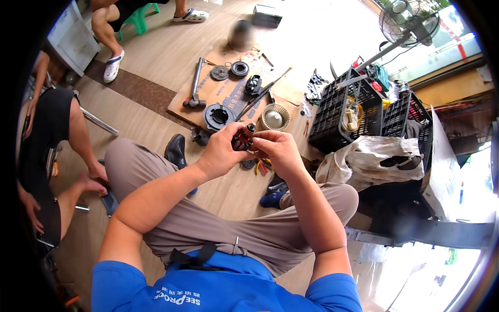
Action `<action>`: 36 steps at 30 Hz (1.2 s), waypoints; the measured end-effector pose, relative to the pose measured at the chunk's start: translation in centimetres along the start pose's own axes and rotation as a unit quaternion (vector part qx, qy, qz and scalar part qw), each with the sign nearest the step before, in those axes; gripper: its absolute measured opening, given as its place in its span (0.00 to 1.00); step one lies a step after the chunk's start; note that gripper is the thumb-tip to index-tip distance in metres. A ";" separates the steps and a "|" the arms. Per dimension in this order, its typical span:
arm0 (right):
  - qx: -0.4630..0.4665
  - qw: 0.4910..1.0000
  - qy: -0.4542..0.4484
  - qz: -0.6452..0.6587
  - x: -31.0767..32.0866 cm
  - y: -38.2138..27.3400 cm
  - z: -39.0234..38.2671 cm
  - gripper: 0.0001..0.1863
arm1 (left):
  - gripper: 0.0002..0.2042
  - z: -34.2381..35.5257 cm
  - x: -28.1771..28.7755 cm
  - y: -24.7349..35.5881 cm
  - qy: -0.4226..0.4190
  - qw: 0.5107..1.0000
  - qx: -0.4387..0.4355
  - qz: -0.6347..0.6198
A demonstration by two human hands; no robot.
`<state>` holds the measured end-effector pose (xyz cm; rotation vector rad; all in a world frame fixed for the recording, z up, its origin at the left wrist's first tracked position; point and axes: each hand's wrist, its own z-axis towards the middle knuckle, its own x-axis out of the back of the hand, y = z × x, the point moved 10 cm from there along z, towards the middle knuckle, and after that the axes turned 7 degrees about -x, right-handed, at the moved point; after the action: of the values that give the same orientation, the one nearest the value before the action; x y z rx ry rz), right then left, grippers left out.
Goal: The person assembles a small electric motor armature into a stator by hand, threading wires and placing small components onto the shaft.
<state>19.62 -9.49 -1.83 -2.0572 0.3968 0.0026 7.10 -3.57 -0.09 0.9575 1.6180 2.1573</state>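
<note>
Both my hands meet above the floor between my knees, around a small motor part (243, 137) with red-brown windings and a dark tip sticking up. My left hand (221, 152) grips it from the left side, thumb beneath. From the right, the fingertips of my right hand (279, 151) pinch its side. The fingers hide much of its lower half. Just beyond lie a round black housing (217, 117) and a pale finned fan wheel (275, 118). Yellow- and red-handled tools (262, 166) lie partly hidden below my hands.
Flattened cardboard (182, 99) carries a hammer (195, 86), a black ring (239, 68), a dark disc (219, 73) and a black motor piece (253, 85). Black crates (332, 112) with a draped cloth (353, 161) stand right, near a fan (408, 23). Other people's legs (106, 34) are at left.
</note>
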 end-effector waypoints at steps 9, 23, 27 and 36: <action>-0.030 0.999 0.015 0.008 -0.1 2.4 1.7 0.06 | 0.28 -0.5 0.2 -0.7 -0.020 0.996 -0.030 0.084; 0.230 0.963 -0.107 -0.095 -1.1 -3.1 -2.7 0.04 | 0.19 1.1 -0.8 -3.9 -0.003 0.853 0.151 -0.500; 0.189 0.958 -0.216 -0.016 -2.1 -2.1 -3.4 0.04 | 0.21 1.2 -1.4 -2.9 -0.067 0.814 0.145 -0.558; 0.178 0.953 -0.022 -0.243 1.6 -3.5 -3.8 0.10 | 0.30 1.2 -1.6 0.0 -0.112 0.838 0.077 -0.529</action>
<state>21.52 -11.58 2.77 -1.7439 -0.1397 -0.2981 9.05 -3.64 -0.45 0.1781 1.6241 1.1168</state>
